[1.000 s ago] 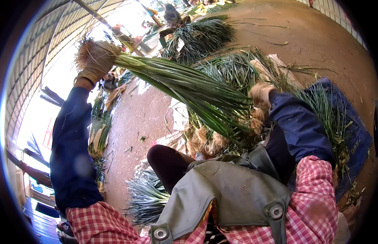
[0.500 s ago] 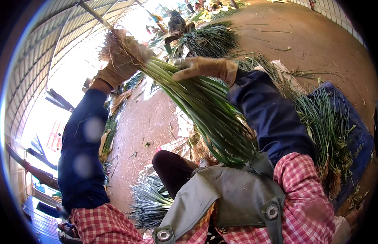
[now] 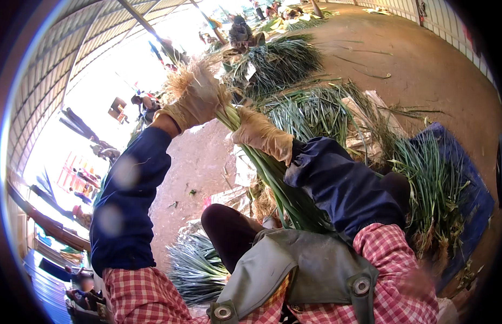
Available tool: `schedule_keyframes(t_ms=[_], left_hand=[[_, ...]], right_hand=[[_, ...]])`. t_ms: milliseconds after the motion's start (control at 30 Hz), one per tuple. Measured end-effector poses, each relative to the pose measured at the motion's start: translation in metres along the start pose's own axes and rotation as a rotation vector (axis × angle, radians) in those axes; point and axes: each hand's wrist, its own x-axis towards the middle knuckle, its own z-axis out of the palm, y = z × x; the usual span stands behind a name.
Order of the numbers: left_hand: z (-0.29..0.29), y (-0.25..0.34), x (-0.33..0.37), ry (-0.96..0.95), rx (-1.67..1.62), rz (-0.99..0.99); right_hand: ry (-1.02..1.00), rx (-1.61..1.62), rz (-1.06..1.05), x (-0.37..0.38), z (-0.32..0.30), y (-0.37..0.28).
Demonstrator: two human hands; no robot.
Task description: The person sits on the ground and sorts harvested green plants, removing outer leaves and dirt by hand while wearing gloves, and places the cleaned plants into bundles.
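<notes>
Green onion stalks, gathered into one long bundle [image 3: 272, 173], were held up between both gloved hands, the leafy end trailing down toward the grey apron [image 3: 305, 270] at the lap. The left hand [image 3: 194, 102] was clenched round the root end, where a pale tuft of roots [image 3: 180, 81] stuck out above the glove. The right hand [image 3: 261, 135] was closed over the stalks just below it, its fingers [image 3: 245, 116] wrapped across the bundle.

Several risks could be judged from this hold. The bundle was gripped only near one end, so the long free part could sag, and stalks could slip out and fall to the dirt floor [image 3: 423, 70]. If the grip were tightened or the bundle twisted, the soft stalks could be bent or snapped. The loose gloves could also let the smooth stalks slide, and the fine roots could be torn off.

Of packages, labels and signs, little was seen. A blue sheet [image 3: 472, 200] lay at the right under another heap of onions [image 3: 429, 183]. Pale, crumpled wrapping or sacking [image 3: 369, 119] lay among the greens beyond the right hand, and a whitish scrap [image 3: 243, 173] lay on the ground just beside the bundle. A bigger pile of onions [image 3: 278, 62] stood farther off. At the far left, small coloured shapes were visible in the bright glare, but whether they were signs could not be told. No label could be made out anywhere.
</notes>
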Motion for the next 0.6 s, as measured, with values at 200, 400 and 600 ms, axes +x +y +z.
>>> schedule_keyframes(t_ms=[200, 400, 600], left_hand=[[-0.009, -0.013, -0.018, -0.305, -0.212, -0.116], [-0.002, -0.084, -0.097, -0.292, -0.036, -0.668], [0.019, -0.062, -0.168, -0.625, -0.411, -0.616]], right_hand=[[0.055, -0.443, 0.049, 0.003, -0.003, -0.01], [0.008, -0.359, 0.179, 0.006, -0.005, 0.03], [0.068, -0.413, 0.294, 0.001, 0.01, 0.036]])
